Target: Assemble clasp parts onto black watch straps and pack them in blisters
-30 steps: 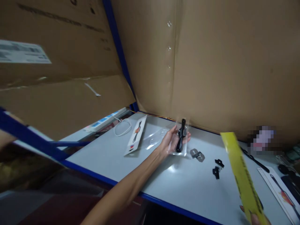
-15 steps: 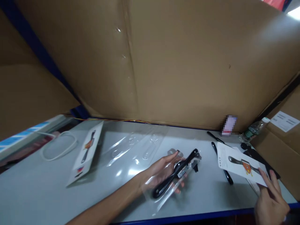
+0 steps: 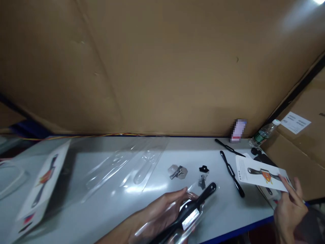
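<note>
My left hand (image 3: 158, 208), at the bottom centre, is closed around a clear plastic blister shell (image 3: 149, 230) with a long black-handled tool (image 3: 189, 210) in it; some of its fingers are behind the shell. To the right, my right hand (image 3: 289, 208) grips the edge of a white printed card (image 3: 245, 174) that pictures a similar tool. Ahead of my left hand lie metal plates (image 3: 181, 173), a small black part (image 3: 203, 168) and a small bagged piece (image 3: 202, 182). Two black handles with slotted middles, one nearer (image 3: 231, 173) and one farther (image 3: 230, 149), lie left of the card.
Empty clear blister shells (image 3: 147, 162) lie left of centre, beside another printed card (image 3: 45, 183). A plastic bottle (image 3: 264, 134) and a blurred phone-like object (image 3: 238, 130) stand at the back right. Cardboard walls (image 3: 165, 67) enclose the table.
My left hand has moved down and nearer with the tool and shell. Metal plates and small parts now show on the table beyond it. The view has shifted right; my right hand keeps the card.
</note>
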`<state>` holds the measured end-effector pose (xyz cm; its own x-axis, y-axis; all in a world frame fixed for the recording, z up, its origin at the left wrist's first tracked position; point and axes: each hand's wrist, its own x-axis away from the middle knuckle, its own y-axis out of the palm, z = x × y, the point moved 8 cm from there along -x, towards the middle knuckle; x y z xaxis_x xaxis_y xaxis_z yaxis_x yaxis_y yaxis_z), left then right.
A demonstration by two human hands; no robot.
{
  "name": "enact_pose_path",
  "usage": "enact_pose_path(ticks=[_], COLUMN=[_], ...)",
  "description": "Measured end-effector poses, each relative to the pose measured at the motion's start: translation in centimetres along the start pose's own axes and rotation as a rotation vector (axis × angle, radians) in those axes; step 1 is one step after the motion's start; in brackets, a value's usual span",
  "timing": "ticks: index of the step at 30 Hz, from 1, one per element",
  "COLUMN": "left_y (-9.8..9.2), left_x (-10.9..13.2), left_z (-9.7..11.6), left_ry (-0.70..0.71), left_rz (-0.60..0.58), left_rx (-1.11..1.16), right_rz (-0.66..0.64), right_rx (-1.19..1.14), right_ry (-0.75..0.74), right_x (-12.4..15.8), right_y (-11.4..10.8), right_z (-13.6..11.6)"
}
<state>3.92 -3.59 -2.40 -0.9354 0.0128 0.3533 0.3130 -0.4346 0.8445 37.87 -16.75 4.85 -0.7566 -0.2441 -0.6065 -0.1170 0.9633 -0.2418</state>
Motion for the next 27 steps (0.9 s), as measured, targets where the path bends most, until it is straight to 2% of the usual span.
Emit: enact_pose_path(ticks=[3, 10, 18, 27], left_y=[-0.3, -0.1, -0.9, 0.0], left_x=[0.3, 0.3, 0.2, 0.7], left_z=[0.2, 0.2, -0.7, -0.3], left_ry=[0.02, 0.051, -0.013, -0.008], left_rz=[0.074, 0.03, 0.019, 0.002], left_rx=[0.011, 0.012, 0.009, -0.012], right_rz=[0.072, -0.125, -0.151, -0.216], right_rx=[-0.009, -0.019, -0.037, -0.064], right_ry=[-0.044, -0.114, -0.233, -0.329], right_x=[-0.5, -1.2, -3.1, -3.6], right_y=[0.4, 3.0, 3.5, 4.9], right_z=[-1.0, -1.5, -3.8, -5.0])
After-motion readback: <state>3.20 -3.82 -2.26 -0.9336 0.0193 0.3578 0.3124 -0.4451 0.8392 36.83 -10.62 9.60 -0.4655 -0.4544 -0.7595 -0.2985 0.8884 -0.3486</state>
